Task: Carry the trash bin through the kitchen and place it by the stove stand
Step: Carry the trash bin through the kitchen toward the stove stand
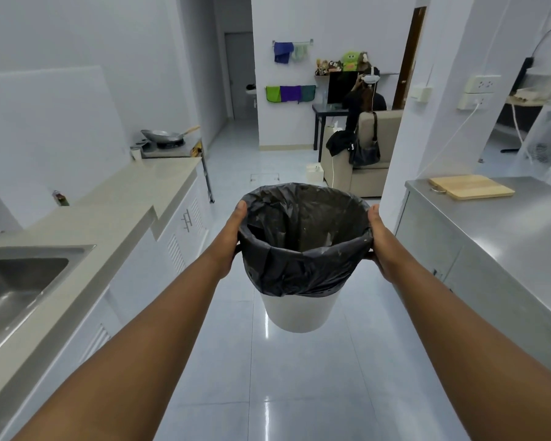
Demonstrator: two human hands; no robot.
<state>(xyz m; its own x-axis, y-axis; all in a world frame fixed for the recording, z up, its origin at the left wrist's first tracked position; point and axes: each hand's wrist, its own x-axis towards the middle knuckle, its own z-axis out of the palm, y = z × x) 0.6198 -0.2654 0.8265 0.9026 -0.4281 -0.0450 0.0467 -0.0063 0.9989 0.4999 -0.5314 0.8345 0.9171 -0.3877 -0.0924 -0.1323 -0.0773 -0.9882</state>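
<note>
at centre frame i hold the trash bin (301, 308) out in front with both arms stretched, clear of the glossy tiled floor (299, 393). my left hand (233, 235) clasps the left side of the rim and my right hand (380, 237) clasps the right side, thumbs lying along the top edge, fingers wrapped out of sight beneath. the bin is a smooth white round pail, tapering toward its base. a crinkled black plastic liner (303, 268) is folded over the rim and hangs unevenly about halfway down the wall; pale flecks dot its inner folds.

at left of frame runs a matte beige stone-look counter (124, 214) over white louvred cabinet doors, with a brushed steel sink (16, 281) set in it at the lower left. at the counter's far end, in the upper left, a grey metal wok (164, 134) with a wooden handle sits on a stove (169, 148). the bin is well apart from it, in the aisle between the 2 worktops. at right of frame a dull stainless steel table (506, 237) carries a rectangular pale wooden cutting board (471, 186). in the upper middle, a seated person (365, 100) in a white headset is behind a tan fabric sofa (363, 173).
</note>
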